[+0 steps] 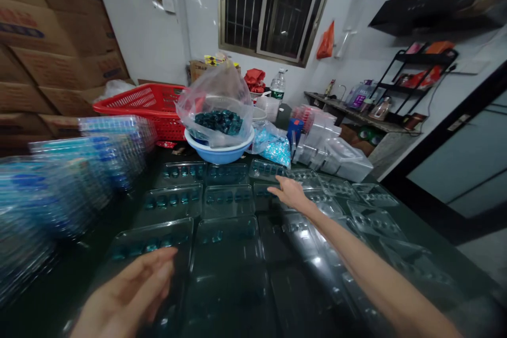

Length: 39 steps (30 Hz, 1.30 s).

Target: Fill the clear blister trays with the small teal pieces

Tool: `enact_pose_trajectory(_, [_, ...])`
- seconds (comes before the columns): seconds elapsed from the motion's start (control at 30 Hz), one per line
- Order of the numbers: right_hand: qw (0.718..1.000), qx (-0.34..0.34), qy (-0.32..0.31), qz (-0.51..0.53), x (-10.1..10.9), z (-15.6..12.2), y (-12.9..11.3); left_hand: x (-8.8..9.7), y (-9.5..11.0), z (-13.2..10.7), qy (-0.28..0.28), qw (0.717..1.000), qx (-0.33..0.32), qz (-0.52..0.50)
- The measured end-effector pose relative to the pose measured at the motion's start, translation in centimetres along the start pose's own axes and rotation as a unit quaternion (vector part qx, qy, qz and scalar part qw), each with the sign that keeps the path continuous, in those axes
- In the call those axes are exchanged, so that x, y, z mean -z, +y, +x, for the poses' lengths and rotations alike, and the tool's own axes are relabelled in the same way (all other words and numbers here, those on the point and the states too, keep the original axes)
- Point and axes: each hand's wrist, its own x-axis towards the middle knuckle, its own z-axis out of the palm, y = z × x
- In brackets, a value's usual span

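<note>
Clear plastic trays (227, 194) lie in rows on the dark table, several with blue-green glassy pieces (173, 199) in their small hollows. At the lower left, my left hand (134, 288) hovers over the near edge of a tray (154, 232), blurred, its fingers and thumb drawn together; what they hold, if anything, is hidden. My right hand (292, 191) reaches across to the back rows, index finger and thumb apart above a tray (266, 169). I see nothing between them. Behind the trays, a blue basin (219, 156) bears a clear bag (233, 87) full of dark teal pieces (219, 121).
Stacked clear and blue packages (99, 153) line the left side, blurred. A red basket (158, 116) stands behind them. To the right of the basin are a bag of light-blue bits (277, 148) and stacked clear boxes (336, 153). Cartons (51, 42) rise at the left wall.
</note>
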Motion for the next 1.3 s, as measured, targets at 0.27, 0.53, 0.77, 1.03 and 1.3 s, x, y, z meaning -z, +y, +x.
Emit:
enact_pose_trajectory(0.27, [0.786,-0.087,-0.190,0.581,-2.7,-9.3,-8.3,-6.6,1.3,-0.8,-0.107,0.965,-0.219,0.099])
enact_pose_trajectory(0.53, [0.693,-0.052,-0.186,0.695,-2.8,-13.4,-9.5,-7.8,0.7,-1.7,-0.112,0.929,-0.306,0.178])
enact_pose_trajectory(0.77, [0.774,-0.038,-0.111,0.622,-4.6,-14.4,-8.6,-8.0,0.6,-2.4,-0.142,0.945,-0.259,0.137])
enact_pose_trajectory(1.03, [0.858,-0.001,-0.065,0.510,-5.3,-14.2,-7.7,-8.2,-0.3,-1.9,-0.126,0.959,-0.230,0.106])
enact_pose_trajectory(1.3, [0.913,0.095,-0.015,0.397,-5.1,-14.7,-8.1,-7.7,1.0,-2.1,-0.167,0.981,-0.099,0.004])
